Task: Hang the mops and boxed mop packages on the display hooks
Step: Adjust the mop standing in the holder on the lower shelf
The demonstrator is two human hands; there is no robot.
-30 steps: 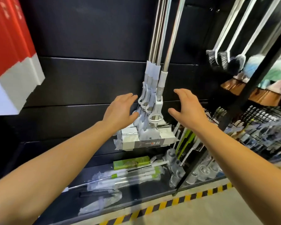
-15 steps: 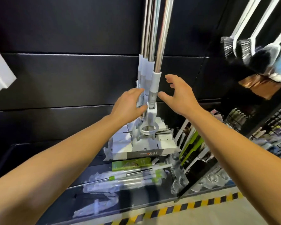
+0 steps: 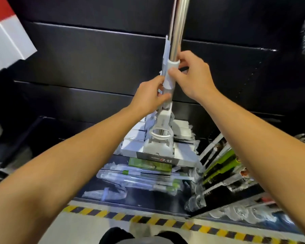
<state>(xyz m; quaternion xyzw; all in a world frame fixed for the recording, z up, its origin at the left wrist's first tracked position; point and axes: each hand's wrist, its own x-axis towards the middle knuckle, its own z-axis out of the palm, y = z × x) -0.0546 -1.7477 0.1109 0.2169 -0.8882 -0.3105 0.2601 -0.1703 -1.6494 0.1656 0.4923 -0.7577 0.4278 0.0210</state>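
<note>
- Against the dark slatted wall panel (image 3: 99, 64), a mop (image 3: 165, 120) hangs upright, its shiny metal pole (image 3: 179, 23) running out of the top of the view.
- Both hands grip this mop where the pole enters its white plastic sleeve (image 3: 171, 74).
- Right hand (image 3: 192, 78): fingers curled round the sleeve from the right side, thumb pressed across its front, just below the sleeve's upper end.
- Left hand (image 3: 148, 97): lower and to the left, fingers clamped round the bottom of the sleeve, thumb lying across the front.
- Below the hands the mop widens into a white wringer frame with a ring handle (image 3: 159, 133), and its head sits in a boxed package (image 3: 165, 158) with a dark printed front strip.
- More white mop heads and boxes (image 3: 136, 138) crowd behind and beside it, touching one another.
- Under the hanging mops, a low black shelf (image 3: 48, 131) carries plastic-wrapped mops with green fittings (image 3: 139, 178), lying flat.
- To the right, green-handled brushes (image 3: 220, 166) stand tilted in a rack.
- A red and white box (image 3: 7, 37) shows at the upper left, blurred.
- Yellow and black hazard tape (image 3: 148, 220) runs along the floor edge in front of the shelf.
</note>
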